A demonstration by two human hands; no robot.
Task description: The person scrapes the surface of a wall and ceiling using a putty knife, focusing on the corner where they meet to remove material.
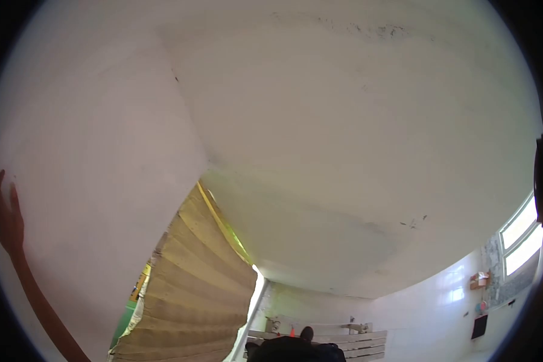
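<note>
My left hand is at the far left, with its fingers apart and stretched upward against the pale wall. It holds nothing that I can see, and the bare forearm runs down to the bottom edge. My right hand does not show. At the right rim of the view is a dark object, too cut off and dim to name.
A brown pleated curtain hangs beside the wall corner. Below me are pale slats, a dark shoe and tiled floor. A bright window and a small box are at right.
</note>
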